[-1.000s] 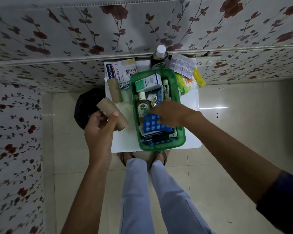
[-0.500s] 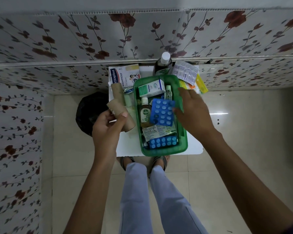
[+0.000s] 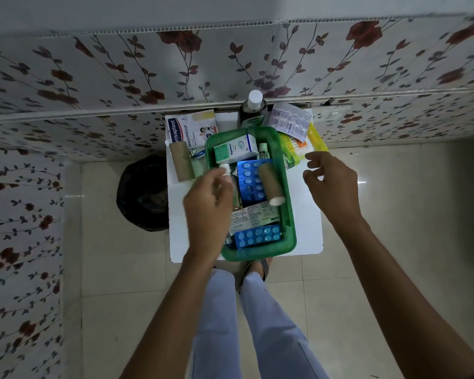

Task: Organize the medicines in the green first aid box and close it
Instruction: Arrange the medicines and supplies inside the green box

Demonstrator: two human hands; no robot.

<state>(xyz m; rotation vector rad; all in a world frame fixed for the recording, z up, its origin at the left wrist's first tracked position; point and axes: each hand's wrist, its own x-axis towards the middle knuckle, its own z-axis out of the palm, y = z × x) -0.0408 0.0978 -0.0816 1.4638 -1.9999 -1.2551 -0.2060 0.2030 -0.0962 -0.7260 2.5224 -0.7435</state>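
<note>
The green first aid box (image 3: 290, 214) stands open on a small white table (image 3: 309, 214). Inside lie a white-green carton (image 3: 234, 151), a small tube (image 3: 262, 151), blue blister packs (image 3: 248, 181), a leaflet-covered pack (image 3: 253, 216) and a brown bandage roll (image 3: 271, 184) resting on the blisters. My left hand (image 3: 207, 198) hovers over the box's left side, covering a small bottle, fingers loosely apart and holding nothing. My right hand (image 3: 330, 181) is open above the table, right of the box.
Behind and beside the box sit a plaster carton (image 3: 190, 128), a second brown roll (image 3: 181, 161), a dark bottle with a white cap (image 3: 253, 109), a white pill strip (image 3: 289, 123) and yellow-green packets (image 3: 298, 146). A black bin (image 3: 143, 195) stands left. Floral walls close in.
My left hand has set the brown roll down in the box on the blue blister pack. My right hand let go of that blister pack and drew back to the right.
</note>
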